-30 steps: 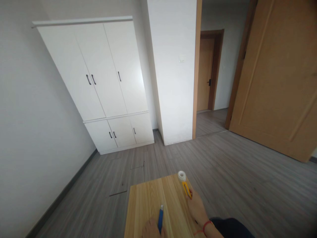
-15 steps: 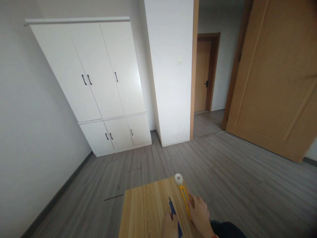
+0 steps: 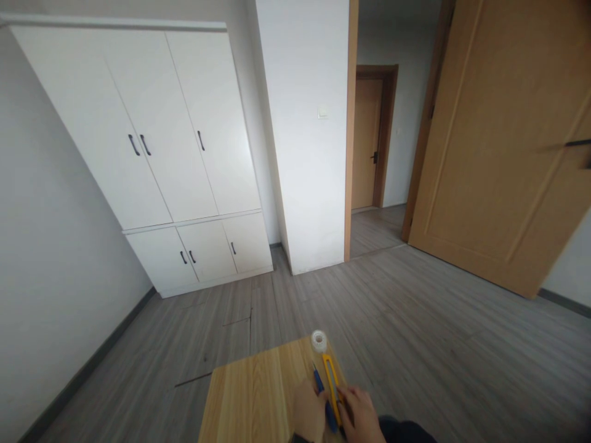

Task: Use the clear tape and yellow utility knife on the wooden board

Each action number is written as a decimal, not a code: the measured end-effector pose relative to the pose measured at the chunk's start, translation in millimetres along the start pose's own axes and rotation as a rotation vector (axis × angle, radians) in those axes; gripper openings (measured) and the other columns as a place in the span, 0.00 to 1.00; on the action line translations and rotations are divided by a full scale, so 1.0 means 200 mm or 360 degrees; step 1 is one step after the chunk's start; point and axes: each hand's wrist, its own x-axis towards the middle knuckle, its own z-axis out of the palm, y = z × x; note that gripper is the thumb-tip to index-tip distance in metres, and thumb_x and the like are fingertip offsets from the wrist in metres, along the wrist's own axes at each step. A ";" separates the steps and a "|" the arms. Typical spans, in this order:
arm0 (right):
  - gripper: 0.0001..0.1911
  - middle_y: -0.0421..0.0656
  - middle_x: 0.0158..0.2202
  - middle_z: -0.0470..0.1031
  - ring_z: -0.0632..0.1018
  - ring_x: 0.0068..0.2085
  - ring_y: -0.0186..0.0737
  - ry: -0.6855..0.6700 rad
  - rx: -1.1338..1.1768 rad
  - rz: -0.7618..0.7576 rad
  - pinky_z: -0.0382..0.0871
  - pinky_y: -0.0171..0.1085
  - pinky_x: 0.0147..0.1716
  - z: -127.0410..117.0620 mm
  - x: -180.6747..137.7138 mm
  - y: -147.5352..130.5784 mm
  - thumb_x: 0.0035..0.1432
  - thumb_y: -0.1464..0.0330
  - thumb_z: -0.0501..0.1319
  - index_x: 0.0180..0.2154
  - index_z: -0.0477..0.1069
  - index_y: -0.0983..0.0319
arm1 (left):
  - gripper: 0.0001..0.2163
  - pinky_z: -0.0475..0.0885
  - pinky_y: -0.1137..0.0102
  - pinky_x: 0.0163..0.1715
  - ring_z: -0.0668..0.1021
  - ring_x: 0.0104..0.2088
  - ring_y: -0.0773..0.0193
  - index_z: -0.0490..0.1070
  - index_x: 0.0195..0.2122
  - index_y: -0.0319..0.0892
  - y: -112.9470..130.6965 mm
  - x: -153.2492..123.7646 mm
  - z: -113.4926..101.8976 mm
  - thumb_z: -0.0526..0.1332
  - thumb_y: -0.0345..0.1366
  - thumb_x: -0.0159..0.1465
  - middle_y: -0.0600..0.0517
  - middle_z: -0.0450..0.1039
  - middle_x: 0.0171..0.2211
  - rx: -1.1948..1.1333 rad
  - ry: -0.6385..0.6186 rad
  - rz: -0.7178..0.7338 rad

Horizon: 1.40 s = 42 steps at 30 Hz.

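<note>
From the head view, our left hand (image 3: 308, 411) has carried the blue pen (image 3: 323, 400) across the worktop (image 3: 249, 400) until it lies beside the yellow cutter (image 3: 331, 387), which our right hand (image 3: 362, 415) grips; the two tools are now together. Tape roll (image 3: 318, 340) sits beyond. The frame edge cuts off our left fingers, so we cannot tell their grip.

table (image 3: 249, 400) cut by bottom edge, blue pen (image 3: 323, 403) lower end hidden between hands, wrists out of frame
</note>
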 end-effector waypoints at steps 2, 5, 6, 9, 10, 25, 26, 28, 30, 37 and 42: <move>0.20 0.50 0.51 0.81 0.79 0.52 0.49 -0.0027 0.0020 -0.0012 0.72 0.45 0.53 -0.02 -0.02 0.01 0.64 0.67 0.54 0.52 0.78 0.57 | 0.14 0.71 0.61 0.53 0.79 0.51 0.53 0.74 0.45 0.35 -0.01 -0.02 -0.03 0.56 0.32 0.60 0.39 0.79 0.48 0.0135 0.0014 0.0086; 0.19 0.43 0.57 0.79 0.77 0.57 0.51 -0.0108 0.0039 0.0030 0.71 0.49 0.53 -0.08 -0.04 -0.01 0.65 0.62 0.55 0.53 0.77 0.48 | 0.22 0.65 0.57 0.62 0.73 0.60 0.51 0.71 0.55 0.39 -0.05 -0.04 -0.06 0.53 0.32 0.59 0.42 0.74 0.57 0.0292 0.0004 0.0230; 0.18 0.41 0.59 0.77 0.75 0.59 0.52 -0.0137 0.0039 0.0047 0.70 0.50 0.54 -0.11 -0.04 -0.02 0.64 0.62 0.55 0.52 0.77 0.46 | 0.25 0.61 0.56 0.65 0.69 0.64 0.50 0.69 0.59 0.41 -0.07 -0.04 -0.06 0.53 0.32 0.59 0.43 0.71 0.62 0.0369 -0.0040 0.0282; 0.18 0.39 0.62 0.75 0.72 0.63 0.54 -0.0209 0.0019 0.0074 0.65 0.55 0.59 -0.15 -0.05 -0.05 0.63 0.62 0.56 0.52 0.78 0.44 | 0.34 0.41 0.50 0.74 0.49 0.75 0.53 0.51 0.69 0.52 -0.14 -0.03 -0.05 0.51 0.34 0.59 0.58 0.48 0.75 0.0678 -0.0323 0.0359; 0.18 0.39 0.62 0.74 0.71 0.64 0.55 -0.0218 0.0006 0.0074 0.64 0.57 0.61 -0.16 -0.04 -0.06 0.63 0.63 0.56 0.52 0.78 0.44 | 0.36 0.35 0.46 0.74 0.44 0.76 0.54 0.46 0.70 0.54 -0.17 -0.03 -0.04 0.50 0.34 0.59 0.62 0.41 0.75 0.0778 -0.0412 0.0349; 0.24 0.32 0.63 0.71 0.63 0.69 0.58 -0.0306 -0.0116 -0.0020 0.30 0.79 0.63 -0.20 -0.01 -0.06 0.65 0.67 0.53 0.56 0.70 0.34 | 0.35 0.27 0.34 0.70 0.46 0.75 0.52 0.50 0.69 0.54 -0.25 0.03 0.13 0.49 0.36 0.57 0.62 0.44 0.74 0.0738 -0.0405 0.0467; 0.24 0.32 0.63 0.71 0.63 0.69 0.58 -0.0314 -0.0121 -0.0013 0.30 0.79 0.63 -0.21 -0.01 -0.06 0.65 0.67 0.52 0.56 0.70 0.35 | 0.35 0.27 0.34 0.70 0.47 0.75 0.52 0.50 0.69 0.54 -0.26 0.04 0.14 0.49 0.36 0.57 0.61 0.44 0.74 0.0727 -0.0389 0.0474; 0.24 0.32 0.63 0.71 0.62 0.69 0.57 -0.0333 -0.0136 0.0006 0.31 0.78 0.64 -0.21 -0.01 -0.06 0.65 0.67 0.52 0.56 0.71 0.36 | 0.34 0.28 0.34 0.70 0.48 0.75 0.52 0.51 0.69 0.54 -0.27 0.04 0.16 0.49 0.37 0.58 0.60 0.45 0.74 0.0709 -0.0359 0.0478; 0.24 0.32 0.63 0.71 0.63 0.69 0.57 -0.0339 -0.0146 0.0020 0.32 0.78 0.64 -0.21 -0.01 -0.06 0.65 0.67 0.52 0.56 0.71 0.36 | 0.34 0.29 0.34 0.71 0.47 0.75 0.52 0.50 0.69 0.55 -0.26 0.03 0.16 0.49 0.38 0.59 0.61 0.44 0.74 0.0731 -0.0374 0.0441; 0.23 0.34 0.61 0.74 0.65 0.68 0.59 -0.0250 -0.0120 -0.0012 0.36 0.79 0.64 -0.17 -0.01 -0.02 0.65 0.66 0.54 0.55 0.72 0.36 | 0.35 0.29 0.34 0.70 0.46 0.75 0.54 0.48 0.69 0.55 -0.19 -0.02 0.13 0.49 0.37 0.58 0.63 0.43 0.74 0.0780 -0.0392 0.0359; 0.23 0.33 0.61 0.74 0.65 0.68 0.58 -0.0239 -0.0156 0.0002 0.38 0.78 0.64 -0.16 -0.02 0.01 0.66 0.65 0.52 0.55 0.72 0.35 | 0.36 0.30 0.33 0.70 0.46 0.75 0.54 0.49 0.69 0.57 -0.20 -0.01 0.15 0.49 0.37 0.57 0.64 0.43 0.74 0.0744 -0.0375 0.0366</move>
